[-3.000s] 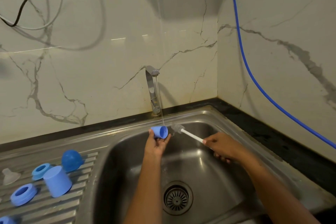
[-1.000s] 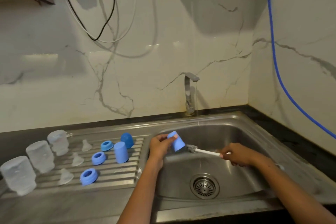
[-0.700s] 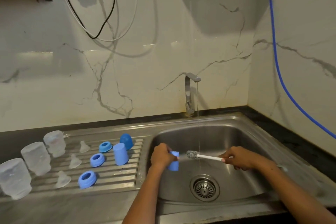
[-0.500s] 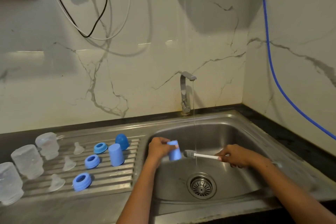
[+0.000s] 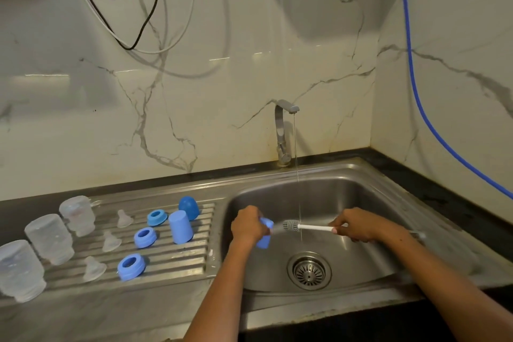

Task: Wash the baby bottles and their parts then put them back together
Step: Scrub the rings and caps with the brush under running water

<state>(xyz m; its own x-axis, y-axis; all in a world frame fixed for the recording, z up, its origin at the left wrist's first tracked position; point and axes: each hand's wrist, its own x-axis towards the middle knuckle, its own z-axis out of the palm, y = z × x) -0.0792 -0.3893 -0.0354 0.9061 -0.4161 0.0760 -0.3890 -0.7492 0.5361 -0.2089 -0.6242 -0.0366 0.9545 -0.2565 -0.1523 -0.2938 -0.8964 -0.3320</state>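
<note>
Two hands worked over the sink [image 5: 388, 258]: left hand [image 5: 247, 226] fingers wrapped a light, rigid, likely wet-slippery blue cap [image 5: 264, 233] around its sides, right hand [image 5: 358, 226] fingers gripping the brush [image 5: 302, 226] handle.

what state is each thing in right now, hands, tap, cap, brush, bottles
left hand: grips blue cap
right hand: grips brush handle
blue cap: held over the sink
brush: head just outside the cap
tap: running a thin stream
three clear bottles: upside down on the drainboard
</note>
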